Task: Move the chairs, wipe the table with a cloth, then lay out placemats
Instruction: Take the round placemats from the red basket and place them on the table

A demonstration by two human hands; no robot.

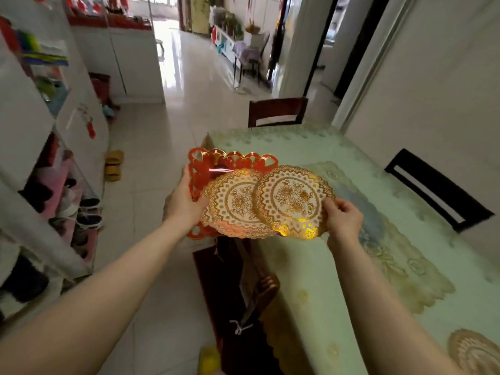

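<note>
Head view: left hand (184,203) grips the red tray (205,165) of stacked placemats (235,205) beside the desk (311,280), while right hand (343,219), nearer the desk, pinches the top placemat (293,200) by its edge.

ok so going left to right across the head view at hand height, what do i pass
shoe shelves → left hand → placemat stack → single placemat → right hand → dark chair by the wall
</note>
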